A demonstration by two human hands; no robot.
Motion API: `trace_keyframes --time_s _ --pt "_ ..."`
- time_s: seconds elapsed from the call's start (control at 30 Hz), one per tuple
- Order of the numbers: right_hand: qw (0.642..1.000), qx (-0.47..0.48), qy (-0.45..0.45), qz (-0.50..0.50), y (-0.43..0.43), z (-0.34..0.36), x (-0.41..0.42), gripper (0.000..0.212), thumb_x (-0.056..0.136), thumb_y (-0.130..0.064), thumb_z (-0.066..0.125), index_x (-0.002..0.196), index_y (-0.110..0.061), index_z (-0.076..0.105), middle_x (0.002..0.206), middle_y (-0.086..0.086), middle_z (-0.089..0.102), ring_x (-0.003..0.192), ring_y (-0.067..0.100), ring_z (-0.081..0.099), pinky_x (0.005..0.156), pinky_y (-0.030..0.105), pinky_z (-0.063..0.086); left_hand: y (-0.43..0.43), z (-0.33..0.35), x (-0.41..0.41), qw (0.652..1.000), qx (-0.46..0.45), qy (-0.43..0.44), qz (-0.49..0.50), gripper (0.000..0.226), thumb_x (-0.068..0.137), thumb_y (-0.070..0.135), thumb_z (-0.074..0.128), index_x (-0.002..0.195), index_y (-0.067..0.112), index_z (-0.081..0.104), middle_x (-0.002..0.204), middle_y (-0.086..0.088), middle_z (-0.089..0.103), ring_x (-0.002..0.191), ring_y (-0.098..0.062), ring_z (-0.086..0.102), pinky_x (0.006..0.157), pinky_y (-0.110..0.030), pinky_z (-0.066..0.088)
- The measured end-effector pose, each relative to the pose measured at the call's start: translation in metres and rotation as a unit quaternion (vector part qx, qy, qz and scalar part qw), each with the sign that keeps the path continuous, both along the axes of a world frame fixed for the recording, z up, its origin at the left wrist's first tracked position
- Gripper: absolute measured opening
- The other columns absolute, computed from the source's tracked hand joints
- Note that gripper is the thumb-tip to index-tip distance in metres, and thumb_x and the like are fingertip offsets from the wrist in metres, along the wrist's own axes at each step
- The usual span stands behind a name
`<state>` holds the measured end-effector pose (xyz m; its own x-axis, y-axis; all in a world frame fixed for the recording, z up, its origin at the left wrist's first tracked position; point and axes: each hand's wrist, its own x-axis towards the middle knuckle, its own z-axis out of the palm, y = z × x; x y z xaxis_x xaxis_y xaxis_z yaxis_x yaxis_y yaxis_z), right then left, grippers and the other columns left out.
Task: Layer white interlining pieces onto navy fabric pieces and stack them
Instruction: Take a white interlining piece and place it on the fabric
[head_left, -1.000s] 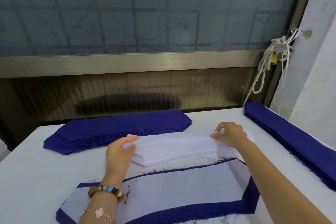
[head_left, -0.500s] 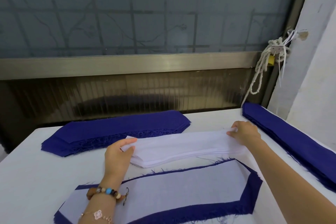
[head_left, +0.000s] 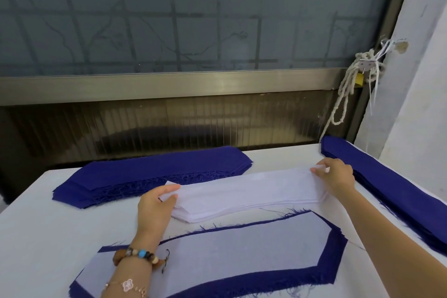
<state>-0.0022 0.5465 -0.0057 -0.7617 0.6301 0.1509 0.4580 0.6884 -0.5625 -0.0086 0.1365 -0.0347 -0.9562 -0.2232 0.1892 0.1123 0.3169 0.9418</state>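
— Your white interlining pile (head_left: 244,195) lies across the middle of the table (head_left: 48,225), running left to right, just beyond the layered piece nearest you.

— And you have it at both ends. Your left hand (head_left: 154,208) pinches the left end of the top sheet, thumb on top and fingers curled beneath the edge.

— Your right hand (head_left: 336,176) does the same at the right end: fingertips closed on the top sheet, which is raised a little off the pile there. How many sheets you hold, I cannot tell.

— Nearest you lies the layered stack (head_left: 217,256): a white piece set on navy fabric, the navy showing as a frayed border along its far, right and near edges. Your left wrist, with its beaded bracelet (head_left: 140,254), hangs over its left part.

— Beyond the white pile, to the far left, you have a navy stack (head_left: 154,172), its frayed near edge just beside the white sheets.

— A second navy stack (head_left: 399,191) runs along the right edge of the table, close beside your right hand.

— Behind the table is a frosted window (head_left: 193,19), and a knotted white rope (head_left: 346,89) hangs at its right corner.
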Motion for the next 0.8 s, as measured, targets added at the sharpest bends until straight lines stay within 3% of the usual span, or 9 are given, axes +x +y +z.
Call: trace_keyframes --time_s 0.17,0.23,0.3,0.37,0.43,0.53,0.63,0.73,0.8 --pt "0.992 -0.081 0.076 0.057 0.001 -0.011 0.007 0.017 0.089 -0.026 0.066 0.100 -0.016 0.059 0.106 0.012 0.064 0.090 0.021 0.053 0.078 0.032 0.041 0.000 0.001 0.000 1.000 0.001 -0.006 0.002 0.027 0.091 0.000 0.061 0.101 0.021 0.074 0.103 0.001 0.065 0.098 -0.018 0.056 0.090 -0.026 0.042" --pt "0.993 -0.077 0.063 0.060 0.001 -0.015 0.008 0.033 0.089 -0.029 0.066 0.115 -0.011 0.059 0.117 0.012 0.062 0.099 0.024 0.055 0.083 0.033 0.042 0.000 0.000 0.000 1.000 0.006 -0.006 0.003 0.027 0.090 0.000 0.061 0.100 0.022 0.074 0.102 0.001 0.065 0.097 -0.017 0.057 0.088 -0.026 0.042" --pt "0.996 -0.068 0.032 0.053 0.000 -0.017 0.006 0.054 0.088 -0.032 0.067 0.134 -0.007 0.051 0.132 0.012 0.056 0.119 0.030 0.052 0.098 0.039 0.041 0.000 0.000 0.000 1.000 0.008 -0.008 0.004 0.025 0.091 0.001 0.060 0.100 0.020 0.074 0.103 -0.002 0.067 0.094 -0.018 0.059 0.085 -0.025 0.043" --pt "0.996 -0.077 0.024 0.043 0.000 -0.016 0.005 0.060 0.089 -0.032 0.066 0.138 -0.005 0.047 0.139 0.013 0.052 0.127 0.032 0.047 0.105 0.042 0.037 0.001 0.001 0.000 1.000 0.009 -0.003 0.000 0.024 0.094 0.002 0.057 0.102 0.017 0.074 0.104 -0.006 0.068 0.087 -0.018 0.060 0.078 -0.024 0.044" --pt "0.995 -0.085 0.035 0.026 0.000 -0.016 0.005 0.059 0.090 -0.034 0.065 0.137 -0.004 0.048 0.139 0.014 0.051 0.128 0.033 0.046 0.106 0.042 0.035 0.001 0.002 0.002 1.000 0.002 0.006 0.002 0.025 0.097 0.003 0.054 0.105 0.015 0.074 0.108 -0.006 0.067 0.092 -0.021 0.060 0.083 -0.027 0.046" --pt "0.992 -0.106 0.073 0.010 -0.002 -0.017 0.008 0.047 0.089 -0.035 0.065 0.125 -0.005 0.057 0.125 0.017 0.057 0.117 0.031 0.052 0.099 0.040 0.039 0.001 0.007 0.006 0.999 -0.007 0.026 0.025 0.027 0.098 0.003 0.052 0.108 0.015 0.074 0.115 -0.002 0.064 0.107 -0.021 0.055 0.098 -0.033 0.045" --pt "0.983 -0.145 0.115 -0.009 -0.004 -0.012 0.010 0.044 0.089 -0.032 0.065 0.121 -0.002 0.059 0.119 0.017 0.058 0.112 0.030 0.054 0.097 0.039 0.041 0.000 0.016 0.010 0.998 -0.007 0.045 0.032 0.027 0.096 0.002 0.054 0.111 0.015 0.073 0.117 0.000 0.063 0.110 -0.017 0.053 0.098 -0.027 0.040" --pt "0.975 -0.169 0.143 -0.011 -0.006 -0.006 0.012 0.029 0.087 -0.033 0.066 0.106 -0.011 0.060 0.098 0.008 0.051 0.093 0.021 0.048 0.085 0.032 0.038 -0.005 0.029 0.011 0.998 0.000 0.056 0.026 0.028 0.095 0.001 0.056 0.115 0.014 0.072 0.120 0.002 0.063 0.111 -0.013 0.052 0.097 -0.026 0.040" --pt "0.971 -0.181 0.158 -0.005 -0.008 -0.003 0.014 0.026 0.088 -0.032 0.066 0.104 -0.013 0.059 0.096 0.005 0.050 0.090 0.021 0.048 0.082 0.031 0.037 -0.011 0.036 0.013 0.997 0.012 0.067 0.025 0.029 0.094 0.001 0.057 0.117 0.013 0.071 0.123 0.001 0.063 0.112 -0.012 0.053 0.097 -0.027 0.041"
